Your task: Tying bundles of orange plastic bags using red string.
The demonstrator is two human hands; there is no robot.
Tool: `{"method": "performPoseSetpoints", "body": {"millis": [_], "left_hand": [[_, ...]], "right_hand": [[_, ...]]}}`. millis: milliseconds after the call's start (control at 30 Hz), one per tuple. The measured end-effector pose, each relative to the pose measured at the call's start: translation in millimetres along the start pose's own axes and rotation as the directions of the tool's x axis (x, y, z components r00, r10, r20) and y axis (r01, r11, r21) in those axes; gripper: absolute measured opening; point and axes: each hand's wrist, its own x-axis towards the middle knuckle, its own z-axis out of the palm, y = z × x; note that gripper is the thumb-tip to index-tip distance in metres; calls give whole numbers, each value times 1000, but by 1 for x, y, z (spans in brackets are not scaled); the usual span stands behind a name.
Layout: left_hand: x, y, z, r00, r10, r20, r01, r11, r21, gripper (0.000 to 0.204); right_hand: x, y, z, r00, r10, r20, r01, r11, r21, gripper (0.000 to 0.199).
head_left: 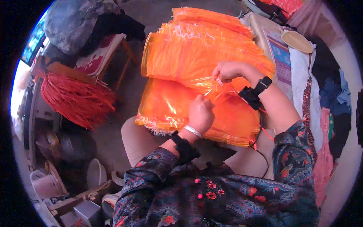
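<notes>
A thick stack of orange mesh bags with frayed white threads along its ends lies across my lap and reaches away from me. The nearer part is a glossy orange bag, bunched into a fold between my hands. My left hand is closed on the gathered material, its fingertips mostly hidden by the back of the hand. Farther away and to the right, my right hand is closed too, pinching the same bunched bag, with a bit of white thread showing below its fingers.
A bundle of red strips hangs at the left, below a seat piled with grey cloth. Buckets and a metal box stand at the lower left. A bed with a woven round fan and clothes is on the right.
</notes>
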Motion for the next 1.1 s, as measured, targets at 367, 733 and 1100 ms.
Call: {"method": "performPoseSetpoints", "body": {"millis": [367, 733, 1100], "left_hand": [[37, -53, -26, 949, 215, 231, -163, 961, -224, 5], [82, -46, -41, 730, 580, 361, -463, 809, -362, 9], [65, -32, -35, 739, 611, 284, -555, 791, -259, 5]], "right_hand": [[5, 23, 0, 998, -30, 48, 24, 993, 115, 16], [22, 4, 41, 956, -292, 6, 292, 956, 29, 14], [-15, 3, 115, 794, 23, -608, 508, 524, 683, 36]]}}
